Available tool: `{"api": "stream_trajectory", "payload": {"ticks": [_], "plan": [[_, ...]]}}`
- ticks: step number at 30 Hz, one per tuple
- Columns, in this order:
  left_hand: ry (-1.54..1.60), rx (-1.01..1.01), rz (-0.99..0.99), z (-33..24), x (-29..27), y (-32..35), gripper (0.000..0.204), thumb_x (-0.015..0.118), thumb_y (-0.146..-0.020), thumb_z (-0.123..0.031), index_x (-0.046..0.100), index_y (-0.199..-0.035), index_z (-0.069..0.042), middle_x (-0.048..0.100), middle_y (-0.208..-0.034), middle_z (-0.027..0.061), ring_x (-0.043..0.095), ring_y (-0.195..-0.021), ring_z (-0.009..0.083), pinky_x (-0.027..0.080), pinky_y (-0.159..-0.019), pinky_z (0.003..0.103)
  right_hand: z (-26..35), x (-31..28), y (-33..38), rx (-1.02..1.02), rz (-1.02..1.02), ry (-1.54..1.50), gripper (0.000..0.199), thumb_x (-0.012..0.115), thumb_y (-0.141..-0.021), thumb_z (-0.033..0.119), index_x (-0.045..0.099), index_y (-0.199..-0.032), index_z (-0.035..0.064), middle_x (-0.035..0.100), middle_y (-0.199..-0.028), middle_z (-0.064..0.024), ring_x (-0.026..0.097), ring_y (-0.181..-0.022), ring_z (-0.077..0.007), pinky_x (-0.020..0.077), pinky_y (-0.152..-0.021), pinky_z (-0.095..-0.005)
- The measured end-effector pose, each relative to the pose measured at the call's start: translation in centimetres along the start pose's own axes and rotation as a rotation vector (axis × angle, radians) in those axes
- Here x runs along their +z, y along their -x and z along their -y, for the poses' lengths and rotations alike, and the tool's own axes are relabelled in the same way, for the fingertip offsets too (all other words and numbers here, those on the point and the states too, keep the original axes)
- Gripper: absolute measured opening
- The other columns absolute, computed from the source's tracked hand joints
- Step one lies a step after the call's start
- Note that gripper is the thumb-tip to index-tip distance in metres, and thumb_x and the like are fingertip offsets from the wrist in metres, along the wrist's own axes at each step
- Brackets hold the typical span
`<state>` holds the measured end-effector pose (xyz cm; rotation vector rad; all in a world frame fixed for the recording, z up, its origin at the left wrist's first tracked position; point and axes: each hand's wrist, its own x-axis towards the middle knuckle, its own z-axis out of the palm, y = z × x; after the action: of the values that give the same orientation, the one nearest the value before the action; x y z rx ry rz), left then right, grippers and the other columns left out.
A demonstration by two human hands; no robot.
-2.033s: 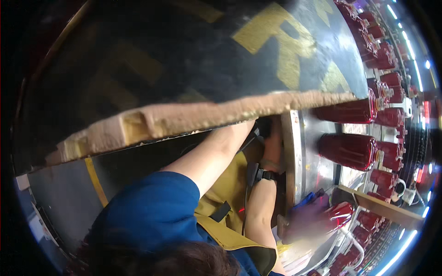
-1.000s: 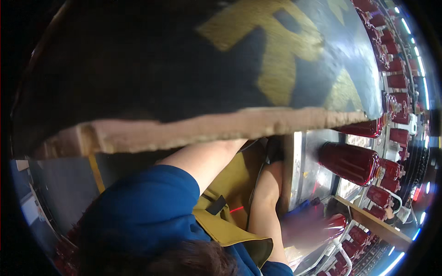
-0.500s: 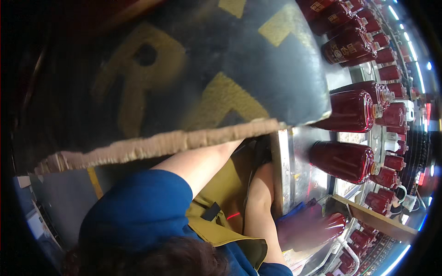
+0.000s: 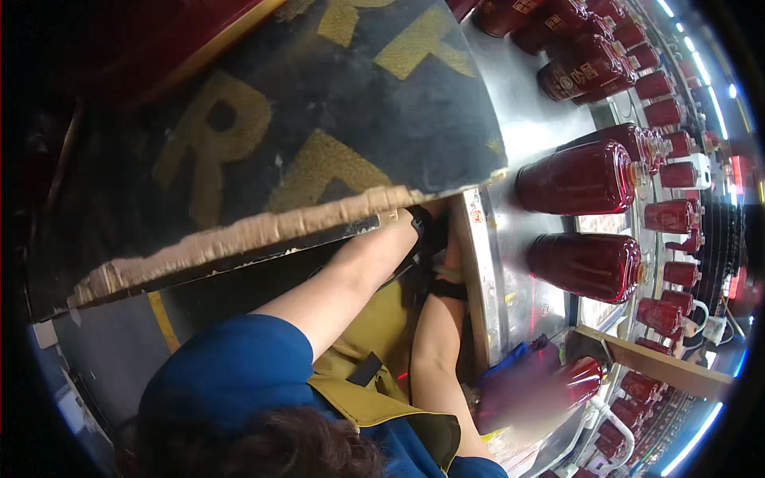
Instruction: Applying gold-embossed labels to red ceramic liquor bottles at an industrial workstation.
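My left forearm reaches in under the ragged edge of a black board painted with yellow characters. A dark band or cuff is at its wrist, and my left hand is mostly hidden in shadow there. Close beside it, my right hand is beyond a black wristband, next to the metal table's edge. The fingers of both hands are hidden, so what they touch or hold cannot be made out. An olive-yellow apron hangs between my arms.
On the metal table to the right stand dark red glass bottles, with several more rows behind. A blurred purple-blue cloth lies near another red bottle. A wooden rail crosses the right side.
The view has shifted, and the black board now sits farther left, showing more of both forearms and the wristbands. Both hands remain low beside the board's edge.
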<state>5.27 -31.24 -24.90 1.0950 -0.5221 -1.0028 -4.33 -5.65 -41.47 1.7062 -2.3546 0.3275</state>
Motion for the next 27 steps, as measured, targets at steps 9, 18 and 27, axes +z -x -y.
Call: {"api": "stream_trajectory", "payload": {"ticks": [9,18,27], "plan": [[-0.014,-0.019,0.018,-0.4,0.1,2.7,0.038,0.057,-0.105,-0.029,0.063,-0.128,0.001,0.073,-0.116,0.0181,0.068,-0.110,0.0267,0.052,-0.097,0.043,-0.9,0.6,-1.3,0.015,-0.042,-0.045,0.043,0.058,-0.099,0.019,0.059,-0.138,-0.0003,0.060,-0.137,-0.0226,0.057,-0.127,-0.0400,0.0446,-0.107,-0.0504],[-0.040,-0.017,0.036,1.3,1.8,2.5,0.037,0.057,-0.105,-0.028,0.063,-0.127,0.001,0.074,-0.116,0.0180,0.068,-0.111,0.0267,0.052,-0.098,0.043,-1.6,0.5,1.6,0.030,-0.089,-0.113,0.043,0.058,-0.099,0.019,0.059,-0.138,-0.0004,0.061,-0.137,-0.0229,0.057,-0.127,-0.0402,0.0446,-0.107,-0.0504],[-0.022,0.189,0.332,15.4,3.8,2.6,0.058,0.051,-0.104,-0.049,0.058,-0.133,0.000,0.067,-0.127,0.0177,0.068,-0.107,0.0279,0.054,-0.097,0.043,-0.6,1.8,-1.2,0.103,-0.141,-0.127,0.044,0.059,-0.098,0.019,0.059,-0.137,-0.0005,0.061,-0.137,-0.0231,0.057,-0.127,-0.0405,0.0447,-0.106,-0.0504]]}}
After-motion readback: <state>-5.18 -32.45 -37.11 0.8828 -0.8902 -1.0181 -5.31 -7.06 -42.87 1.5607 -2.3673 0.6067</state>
